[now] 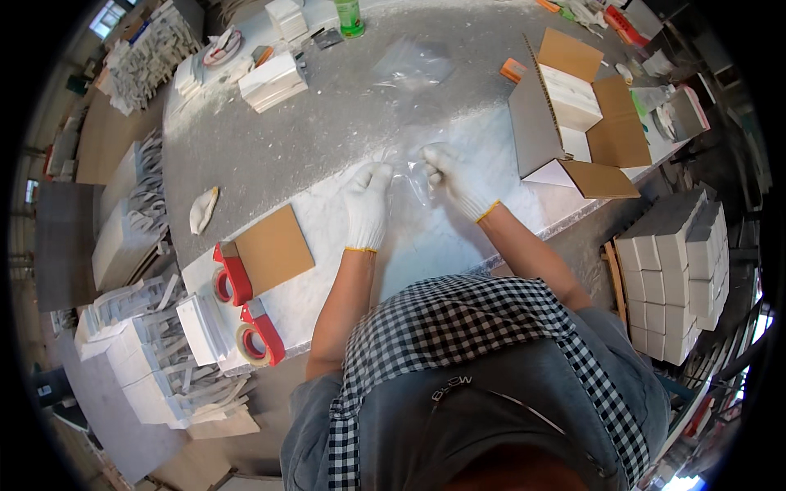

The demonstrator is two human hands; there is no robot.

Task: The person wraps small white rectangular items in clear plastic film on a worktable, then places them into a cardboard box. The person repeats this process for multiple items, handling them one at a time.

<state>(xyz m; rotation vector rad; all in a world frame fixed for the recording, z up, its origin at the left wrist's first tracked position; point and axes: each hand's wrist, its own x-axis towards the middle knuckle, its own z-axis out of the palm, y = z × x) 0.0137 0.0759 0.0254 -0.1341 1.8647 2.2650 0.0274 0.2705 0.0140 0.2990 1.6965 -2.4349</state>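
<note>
A clear plastic bag (403, 186) stretches between my two gloved hands over the pale marbled part of the table. My left hand (366, 200), in a white knit glove with a yellow cuff, pinches one side of it. The other side is gripped by my right hand (455, 182), gloved the same way, with its fingers curled in. Farther off on the grey surface lies a pile of clear plastic bags (413, 64). How the bag's mouth lies cannot be made out through the glare.
An open cardboard box (532, 123) holding white blocks stands at the right. To the left are a flat cardboard piece (274, 250), two red tape dispensers (237, 277) and a loose white glove (203, 211). White blocks (274, 82) and a green bottle (350, 18) sit at the back.
</note>
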